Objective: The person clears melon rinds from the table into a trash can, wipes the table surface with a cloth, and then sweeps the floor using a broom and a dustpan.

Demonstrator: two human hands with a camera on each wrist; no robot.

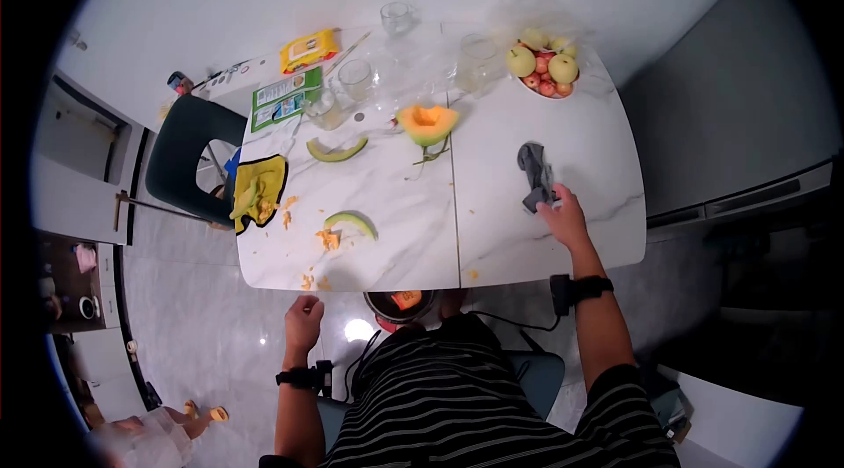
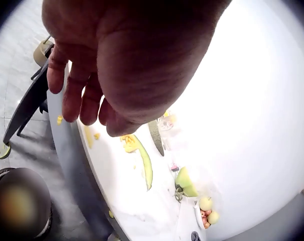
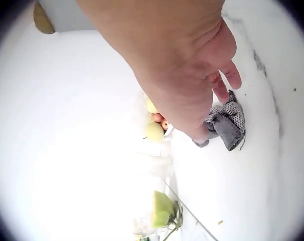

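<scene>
Grey cloth, one, at right hand; two melon rinds.

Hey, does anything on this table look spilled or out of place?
Yes: orange melon scraps lie scattered over the table at its left front, some near its edge, beside a loose rind. The right hand touches a grey cloth.

White marble-veined table, dark chair at its left end — glossy pale tiled floor

open tabletop right of cloth, bowl beyond
</scene>
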